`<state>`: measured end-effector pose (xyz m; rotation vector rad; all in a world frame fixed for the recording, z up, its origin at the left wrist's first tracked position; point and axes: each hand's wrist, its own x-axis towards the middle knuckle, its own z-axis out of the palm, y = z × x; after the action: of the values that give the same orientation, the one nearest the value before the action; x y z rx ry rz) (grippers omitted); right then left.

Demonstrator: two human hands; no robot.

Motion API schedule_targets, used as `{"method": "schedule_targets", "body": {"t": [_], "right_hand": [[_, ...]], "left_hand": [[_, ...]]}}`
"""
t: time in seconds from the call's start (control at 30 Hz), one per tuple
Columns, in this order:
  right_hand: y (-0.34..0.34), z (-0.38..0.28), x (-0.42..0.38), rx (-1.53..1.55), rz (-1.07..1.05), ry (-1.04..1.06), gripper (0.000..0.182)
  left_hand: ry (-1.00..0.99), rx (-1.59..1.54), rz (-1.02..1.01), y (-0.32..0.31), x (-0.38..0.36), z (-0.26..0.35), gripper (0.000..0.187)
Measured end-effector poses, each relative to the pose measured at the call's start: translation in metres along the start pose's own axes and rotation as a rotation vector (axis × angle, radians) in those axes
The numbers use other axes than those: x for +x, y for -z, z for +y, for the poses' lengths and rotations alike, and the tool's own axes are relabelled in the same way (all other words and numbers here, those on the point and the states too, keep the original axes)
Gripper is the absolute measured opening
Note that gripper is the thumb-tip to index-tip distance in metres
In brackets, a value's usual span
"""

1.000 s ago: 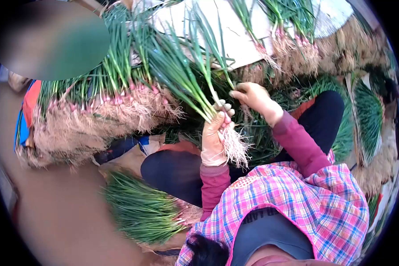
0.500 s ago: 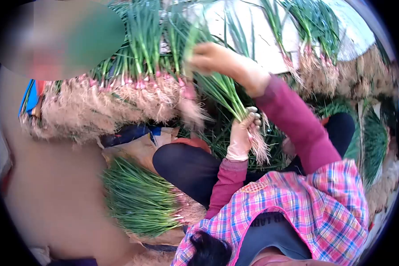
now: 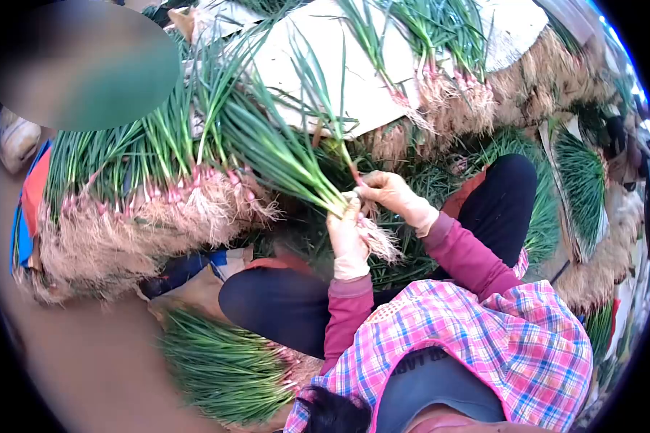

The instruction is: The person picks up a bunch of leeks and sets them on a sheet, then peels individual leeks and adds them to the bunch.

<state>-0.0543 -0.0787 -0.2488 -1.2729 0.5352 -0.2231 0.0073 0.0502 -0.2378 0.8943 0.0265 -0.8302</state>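
In the head view, my left hand point(image 3: 347, 234) is closed around a bunch of spring onions point(image 3: 292, 166). Their green leaves slant up to the left, and pale roots hang out below my fist. Right beside it, my right hand point(image 3: 397, 198) pinches a thin spring onion stalk point(image 3: 350, 162) near its reddish base, its leaves pointing upward. The fingers of both hands almost meet at the root end of the bunch. Both hands wear pale, thin gloves.
A long row of spring onions point(image 3: 173, 173) with matted roots lies at the left. Small bunches point(image 3: 433, 43) rest on a white sheet point(image 3: 289, 54) at the back. Another heap point(image 3: 224, 368) sits by my left knee point(image 3: 274, 303), and more greens point(image 3: 581, 184) lie at the right.
My right hand has come down from above the row to beside my left hand, now with a stalk in its fingers. My left hand keeps hold of the bunch. The view has shifted.
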Motion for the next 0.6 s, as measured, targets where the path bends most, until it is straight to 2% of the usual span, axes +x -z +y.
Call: {"method": "schedule_targets", "body": {"t": [0.03,0.1,0.17,0.23,0.3,0.33,0.37,0.43,0.5,0.6], "right_hand": [[-0.008,-0.011,-0.002,0.033,-0.006,-0.025,0.027],[-0.009,-0.016,0.004,-0.445,-0.144,0.638,0.030],[-0.004,-0.034,-0.008,-0.027,-0.333,0.032,0.035],[0.003,-0.016,0.011,-0.329,-0.289,0.432,0.037],[0.001,-0.071,0.018,0.062,-0.170,-0.066,0.026],[0.000,-0.065,0.022,0.085,-0.141,-0.034,0.023],[0.008,-0.063,0.037,0.279,0.046,-0.043,0.020],[0.017,-0.050,0.045,0.334,0.092,0.015,0.019],[0.008,-0.053,0.019,0.277,0.376,0.191,0.016],[0.003,-0.031,0.009,0.173,0.380,0.157,0.014]], "left_hand": [[-0.016,0.007,-0.008,0.002,0.001,-0.001,0.012],[0.014,-0.066,-0.039,0.000,-0.009,0.009,0.015],[0.007,-0.040,-0.089,-0.012,-0.012,0.018,0.018],[-0.016,-0.029,-0.015,-0.024,-0.015,0.021,0.017],[-0.010,0.118,-0.087,-0.023,-0.018,0.007,0.016],[-0.008,0.103,-0.057,-0.028,-0.022,0.009,0.015],[-0.022,0.240,-0.126,-0.027,-0.024,0.007,0.015],[0.025,0.247,-0.101,-0.027,-0.027,0.009,0.014],[-0.021,0.210,-0.006,-0.036,-0.022,0.001,0.010],[0.058,0.185,-0.040,-0.044,-0.019,0.002,0.013]]}}
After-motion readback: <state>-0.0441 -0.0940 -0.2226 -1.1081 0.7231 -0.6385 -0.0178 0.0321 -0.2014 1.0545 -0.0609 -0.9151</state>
